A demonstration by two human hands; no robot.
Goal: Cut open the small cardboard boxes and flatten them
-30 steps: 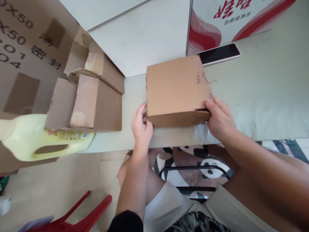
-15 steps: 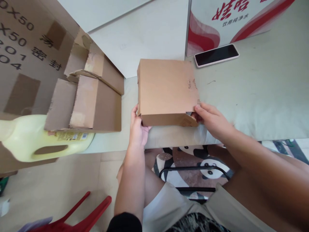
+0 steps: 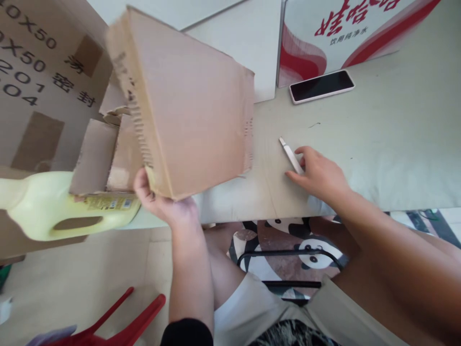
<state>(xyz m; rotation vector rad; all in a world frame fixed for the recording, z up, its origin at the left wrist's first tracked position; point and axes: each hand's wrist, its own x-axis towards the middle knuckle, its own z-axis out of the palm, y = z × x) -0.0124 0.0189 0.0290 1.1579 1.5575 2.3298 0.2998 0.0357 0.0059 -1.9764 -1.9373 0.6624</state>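
The left hand (image 3: 171, 207) clamps its fingers on a ragged-edged cardboard box (image 3: 198, 105) tilted above them. The right hand (image 3: 322, 177) holds its fingers apart, a slim white tool (image 3: 290, 154) between thumb and forefinger.

Passage runs right of the phone (image 3: 322, 86); the tilted cardboard box (image 3: 201, 105) blocks the left.

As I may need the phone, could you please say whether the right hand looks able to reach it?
Probably yes: only a thin strand lies between the right hand and the phone, and the box is off to the left.
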